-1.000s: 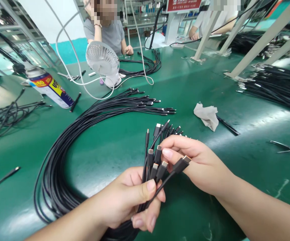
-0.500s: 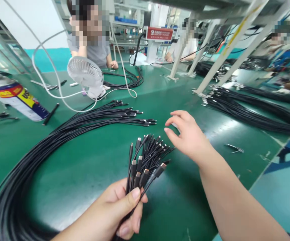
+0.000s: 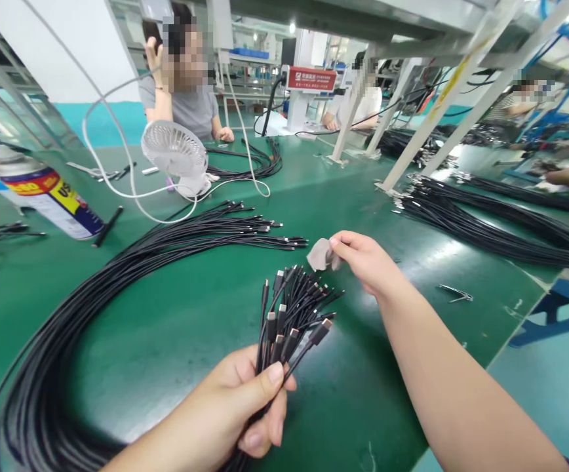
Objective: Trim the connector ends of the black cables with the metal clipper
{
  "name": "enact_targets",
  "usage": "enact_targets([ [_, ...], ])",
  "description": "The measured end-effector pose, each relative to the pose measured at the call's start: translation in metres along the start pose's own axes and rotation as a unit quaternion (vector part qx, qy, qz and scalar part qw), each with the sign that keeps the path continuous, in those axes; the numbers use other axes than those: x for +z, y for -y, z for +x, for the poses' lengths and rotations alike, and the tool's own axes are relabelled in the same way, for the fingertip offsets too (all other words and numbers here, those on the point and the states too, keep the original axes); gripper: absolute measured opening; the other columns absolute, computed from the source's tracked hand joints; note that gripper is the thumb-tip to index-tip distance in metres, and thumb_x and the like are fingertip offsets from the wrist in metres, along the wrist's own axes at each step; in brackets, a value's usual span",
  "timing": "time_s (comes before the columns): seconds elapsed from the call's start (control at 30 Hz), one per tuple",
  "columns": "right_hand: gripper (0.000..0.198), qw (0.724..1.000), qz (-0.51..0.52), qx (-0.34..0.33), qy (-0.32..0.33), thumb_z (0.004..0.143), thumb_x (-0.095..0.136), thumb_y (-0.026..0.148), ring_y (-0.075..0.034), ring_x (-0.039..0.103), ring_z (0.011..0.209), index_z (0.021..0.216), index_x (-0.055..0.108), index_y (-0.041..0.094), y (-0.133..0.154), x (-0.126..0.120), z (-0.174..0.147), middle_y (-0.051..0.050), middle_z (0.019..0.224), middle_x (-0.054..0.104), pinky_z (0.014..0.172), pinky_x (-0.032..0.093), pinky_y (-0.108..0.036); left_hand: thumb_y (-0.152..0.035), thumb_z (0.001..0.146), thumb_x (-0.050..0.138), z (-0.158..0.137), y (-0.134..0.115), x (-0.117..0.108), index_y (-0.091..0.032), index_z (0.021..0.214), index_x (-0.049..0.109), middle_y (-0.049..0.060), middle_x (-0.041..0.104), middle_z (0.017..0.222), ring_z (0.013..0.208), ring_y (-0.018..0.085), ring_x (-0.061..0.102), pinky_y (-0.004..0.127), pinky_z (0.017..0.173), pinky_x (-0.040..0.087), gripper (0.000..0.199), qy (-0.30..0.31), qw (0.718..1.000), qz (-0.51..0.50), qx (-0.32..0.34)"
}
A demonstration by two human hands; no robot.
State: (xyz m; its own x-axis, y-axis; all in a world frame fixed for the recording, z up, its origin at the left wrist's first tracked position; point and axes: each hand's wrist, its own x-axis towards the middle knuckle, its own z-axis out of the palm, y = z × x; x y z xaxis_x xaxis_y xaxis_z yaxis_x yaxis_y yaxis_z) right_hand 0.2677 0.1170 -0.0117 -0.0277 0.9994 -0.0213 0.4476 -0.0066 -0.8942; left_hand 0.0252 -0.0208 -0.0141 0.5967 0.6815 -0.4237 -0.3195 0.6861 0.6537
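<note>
A bunch of black USB cables (image 3: 294,308) is wrapped in the fingers of my left hand (image 3: 252,400), their connector ends fanned upward and to the right. Between thumb and fingers, my right hand (image 3: 363,262) pinches a small greyish-white cloth (image 3: 320,254) just beyond those connectors. More black cables (image 3: 63,308) lie in a thick curved bundle on the green table (image 3: 166,314), with their tips close to the cloth on its left.
A white fan (image 3: 176,154) with a trailing cord and a spray can (image 3: 48,196) stand at the left. Small metal snips (image 3: 456,293) lie at right, below more cable coils (image 3: 491,223). Co-workers (image 3: 181,98) sit across the table; slanted posts (image 3: 412,124) rise from it.
My right hand's fingers have closed, and the greyish-white cloth now shows in them. My left hand keeps its hold on the cables. The camera view has shifted slightly.
</note>
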Motion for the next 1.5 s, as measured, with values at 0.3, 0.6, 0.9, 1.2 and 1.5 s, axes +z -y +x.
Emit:
enact_targets([
  [0.3, 0.041, 0.924, 0.292, -0.020, 0.246, 0.073, 0.083, 0.055, -0.012, 0.062, 0.062, 0.077, 0.066, 0.017, 0.034, 0.045, -0.061, -0.001, 0.072, 0.067, 0.058, 0.051, -0.025, -0.053, 0.080, 0.077, 0.000, 0.001, -0.004, -0.015, 0.080, 0.064, -0.003, 0.059, 0.047, 0.032, 0.003, 0.031, 0.017, 0.035, 0.022, 0.040, 0.071, 0.997, -0.002, -0.018],
  [0.6, 0.023, 0.886, 0.315, 0.042, 0.339, 0.076, 0.083, 0.028, -0.008, 0.062, 0.059, 0.079, 0.065, 0.014, 0.036, 0.040, -0.065, -0.001, 0.071, 0.069, 0.054, 0.049, -0.019, -0.049, 0.087, 0.072, 0.001, 0.006, -0.006, -0.014, 0.084, 0.065, -0.002, 0.061, 0.050, 0.032, 0.004, 0.033, 0.018, 0.035, 0.022, 0.036, 0.112, 0.993, -0.009, -0.030],
  [0.9, 0.024, 0.935, 0.016, -0.290, 0.202, 0.095, 0.054, 0.014, -0.008, 0.052, 0.055, 0.072, 0.060, 0.016, 0.046, 0.032, -0.069, 0.002, 0.063, 0.058, 0.053, 0.042, -0.019, -0.048, 0.085, 0.074, -0.001, 0.001, -0.003, -0.014, 0.082, 0.065, -0.001, 0.063, 0.052, 0.033, 0.003, 0.033, 0.017, 0.034, 0.022, 0.036, 0.098, 0.994, -0.024, -0.047],
  [1.2, 0.026, 0.897, -0.136, -0.415, 0.061, 0.100, 0.043, 0.014, -0.015, 0.050, 0.064, 0.077, 0.053, 0.020, 0.031, 0.049, -0.071, -0.002, 0.070, 0.056, 0.061, 0.043, -0.027, -0.043, 0.085, 0.076, -0.002, -0.001, -0.007, -0.014, 0.082, 0.068, 0.000, 0.063, 0.050, 0.033, 0.003, 0.033, 0.015, 0.035, 0.022, 0.030, 0.066, 0.996, -0.041, -0.048],
  [1.5, 0.027, 0.955, -0.035, -0.289, 0.059, 0.101, 0.045, 0.019, -0.012, 0.051, 0.058, 0.074, 0.052, 0.020, 0.046, 0.035, -0.072, 0.002, 0.064, 0.053, 0.057, 0.043, -0.025, -0.040, 0.091, 0.069, -0.003, 0.001, -0.013, -0.013, 0.085, 0.068, -0.003, 0.058, 0.047, 0.032, 0.003, 0.031, 0.015, 0.035, 0.026, 0.028, 0.125, 0.989, -0.062, -0.039],
])
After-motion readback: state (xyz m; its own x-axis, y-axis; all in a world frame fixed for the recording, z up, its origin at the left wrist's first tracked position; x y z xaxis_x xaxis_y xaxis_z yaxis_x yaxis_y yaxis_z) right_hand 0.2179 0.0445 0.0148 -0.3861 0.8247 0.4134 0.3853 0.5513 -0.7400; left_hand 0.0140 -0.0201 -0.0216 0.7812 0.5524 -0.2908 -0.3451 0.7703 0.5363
